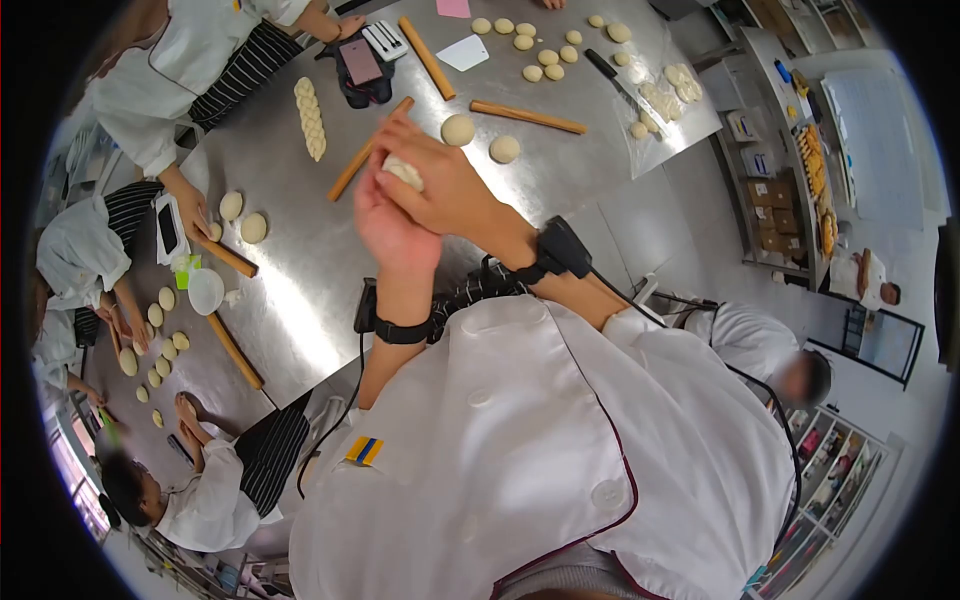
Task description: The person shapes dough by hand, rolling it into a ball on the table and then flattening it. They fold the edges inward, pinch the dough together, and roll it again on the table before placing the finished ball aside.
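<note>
A lump of pale dough (404,172) sits between my two hands above the steel table. My left hand (394,222) is underneath, palm up, cupped against the dough. From above, my right hand (445,180) curls over it, so most of the dough is hidden. Just beyond my hands lie two round dough balls, one nearer (458,130) and one to the right (504,150). A wooden rolling pin (352,175) lies at a slant, partly behind my fingers.
On the steel table (300,250) are a braided dough (310,120), more rolling pins (427,60), a white scraper (465,53), a knife (602,65) and a white bowl (206,291). Co-workers in white jackets handle dough along the left side. Shelving (770,190) stands at right.
</note>
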{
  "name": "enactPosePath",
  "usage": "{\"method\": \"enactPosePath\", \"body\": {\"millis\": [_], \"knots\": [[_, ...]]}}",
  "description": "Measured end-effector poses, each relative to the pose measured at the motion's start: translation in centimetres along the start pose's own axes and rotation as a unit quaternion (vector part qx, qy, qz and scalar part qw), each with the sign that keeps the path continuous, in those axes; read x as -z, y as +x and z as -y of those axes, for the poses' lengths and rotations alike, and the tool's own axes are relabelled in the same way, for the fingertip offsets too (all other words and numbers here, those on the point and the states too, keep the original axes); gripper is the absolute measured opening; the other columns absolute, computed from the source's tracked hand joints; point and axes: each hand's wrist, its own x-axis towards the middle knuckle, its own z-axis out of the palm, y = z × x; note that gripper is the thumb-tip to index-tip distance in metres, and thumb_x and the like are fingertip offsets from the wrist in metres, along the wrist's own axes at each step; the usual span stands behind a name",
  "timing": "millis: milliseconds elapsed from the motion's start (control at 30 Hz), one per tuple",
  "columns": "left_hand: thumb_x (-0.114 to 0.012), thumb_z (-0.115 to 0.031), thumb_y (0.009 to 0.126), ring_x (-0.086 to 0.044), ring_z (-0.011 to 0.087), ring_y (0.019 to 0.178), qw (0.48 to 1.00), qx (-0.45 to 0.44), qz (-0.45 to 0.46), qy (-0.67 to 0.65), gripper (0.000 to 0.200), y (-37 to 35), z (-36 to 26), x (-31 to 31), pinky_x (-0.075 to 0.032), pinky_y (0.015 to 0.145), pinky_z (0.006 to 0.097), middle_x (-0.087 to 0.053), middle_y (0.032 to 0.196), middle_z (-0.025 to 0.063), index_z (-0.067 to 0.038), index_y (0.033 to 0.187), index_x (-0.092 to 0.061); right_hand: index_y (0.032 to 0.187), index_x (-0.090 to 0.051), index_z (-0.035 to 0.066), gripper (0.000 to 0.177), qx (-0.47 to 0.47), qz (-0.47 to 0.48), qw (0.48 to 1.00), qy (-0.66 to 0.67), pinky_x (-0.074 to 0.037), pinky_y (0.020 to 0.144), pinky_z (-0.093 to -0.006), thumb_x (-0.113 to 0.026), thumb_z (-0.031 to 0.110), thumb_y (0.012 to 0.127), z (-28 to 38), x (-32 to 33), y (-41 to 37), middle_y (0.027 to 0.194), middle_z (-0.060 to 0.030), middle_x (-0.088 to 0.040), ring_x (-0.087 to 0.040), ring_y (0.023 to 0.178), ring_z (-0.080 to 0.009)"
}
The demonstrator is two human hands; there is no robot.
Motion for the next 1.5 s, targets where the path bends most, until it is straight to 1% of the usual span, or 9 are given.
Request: {"method": "enactPosePath", "body": {"millis": [367, 433, 533, 767, 900, 1033, 1200, 1333, 1500], "knots": [[-0.032, -0.029, 0.112, -0.048, 0.0284, 0.151, 0.939, 0.183, 0.244, -0.157, 0.052, 0.1, -2.3, 4.9, -0.034, 0.128, 0.0465, -0.055, 0.158, 0.0152, -0.004, 0.153, -0.052, 0.140, -0.068, 0.003, 0.043, 0.075, -0.013, 0.987, -0.143, -0.031, 0.126, -0.0582, -0.066, 0.021, 0.101, 2.2, -1.9, -1.6, 0.143, -0.0241, -0.067, -0.049, 0.148, -0.0480], [-0.034, -0.030, 0.111, -0.050, 0.0286, 0.149, 0.994, 0.004, -0.085, 0.062, 0.053, -1.1, -1.0, 0.2, -0.038, 0.126, 0.0450, -0.055, 0.159, 0.0143, -0.002, 0.153, -0.052, 0.149, -0.062, 0.005, 0.055, -0.078, -0.137, 0.980, -0.123, -0.028, 0.125, -0.0615, -0.069, 0.027, 0.099, 2.4, -2.9, -2.3, 0.154, -0.0270, -0.058, -0.043, 0.153, -0.0482], [-0.035, -0.030, 0.110, -0.050, 0.0287, 0.149, 0.986, -0.091, 0.053, 0.128, 0.055, -0.8, 0.0, 2.0, -0.038, 0.126, 0.0436, -0.053, 0.160, 0.0138, 0.000, 0.153, -0.051, 0.157, -0.039, -0.010, 0.087, -0.091, -0.056, 0.994, -0.030, -0.037, 0.123, -0.0543, -0.081, 0.027, 0.090, 3.4, -2.6, -3.2, 0.156, -0.0367, -0.046, -0.044, 0.147, -0.0519], [-0.037, -0.036, 0.110, -0.051, 0.0296, 0.147, 0.981, -0.143, -0.027, 0.127, 0.058, -0.7, 1.2, -0.9, -0.041, 0.124, 0.0452, -0.052, 0.161, 0.0131, -0.003, 0.155, -0.050, 0.150, -0.058, 0.001, 0.057, -0.172, -0.024, 0.947, 0.270, -0.022, 0.127, -0.0644, -0.063, 0.025, 0.098, -0.2, -1.8, -0.8, 0.144, -0.0262, -0.065, -0.043, 0.152, -0.0496], [-0.042, -0.037, 0.111, -0.058, 0.0301, 0.140, 0.996, 0.075, -0.024, 0.034, 0.055, 0.2, 0.0, -0.3, -0.046, 0.119, 0.0460, -0.057, 0.155, 0.0139, -0.003, 0.152, -0.053, 0.157, -0.050, -0.001, 0.087, -0.079, 0.043, 0.986, 0.139, -0.024, 0.124, -0.0675, -0.080, 0.049, 0.091, 0.1, 0.8, -1.2, 0.165, -0.0292, -0.043, -0.029, 0.159, -0.0521], [-0.047, -0.030, 0.109, -0.061, 0.0301, 0.135, 0.994, 0.015, -0.022, 0.102, 0.051, 0.2, 1.3, -1.2, -0.048, 0.117, 0.0433, -0.060, 0.150, 0.0160, 0.002, 0.148, -0.056, 0.153, -0.052, -0.005, 0.074, -0.023, -0.126, 0.973, -0.193, -0.034, 0.122, -0.0604, -0.076, 0.036, 0.096, 2.0, 0.6, -1.5, 0.136, -0.0283, -0.069, -0.055, 0.143, -0.0443], [-0.042, -0.028, 0.109, -0.059, 0.0292, 0.138, 0.936, -0.196, 0.058, 0.286, 0.053, 0.7, 2.7, -0.2, -0.047, 0.118, 0.0419, -0.059, 0.151, 0.0171, 0.002, 0.152, -0.052, 0.154, -0.051, -0.006, 0.059, -0.225, -0.119, 0.949, 0.188, -0.049, 0.112, -0.0445, -0.066, 0.023, 0.104, 2.3, -0.8, -0.4, 0.135, -0.0254, -0.072, -0.067, 0.131, -0.0335], [-0.041, -0.033, 0.110, -0.055, 0.0296, 0.143, 0.944, -0.242, 0.017, 0.222, 0.056, 0.7, 2.8, -2.3, -0.044, 0.121, 0.0423, -0.057, 0.154, 0.0178, 0.000, 0.156, -0.048, 0.154, -0.050, -0.007, 0.049, -0.103, -0.117, 0.974, 0.166, -0.054, 0.103, -0.0340, -0.051, 0.011, 0.109, 1.1, 0.1, 1.2, 0.139, -0.0244, -0.071, -0.072, 0.124, -0.0284], [-0.039, -0.039, 0.113, -0.050, 0.0279, 0.149, 0.994, 0.093, 0.049, 0.025, 0.059, -0.5, 1.0, -3.7, -0.040, 0.124, 0.0440, -0.053, 0.158, 0.0180, -0.001, 0.158, -0.046, 0.157, -0.046, -0.008, 0.052, 0.027, -0.103, 0.994, -0.031, -0.052, 0.107, -0.0347, -0.051, 0.012, 0.109, 2.0, 2.4, 0.7, 0.141, -0.0268, -0.068, -0.068, 0.130, -0.0328]]}}
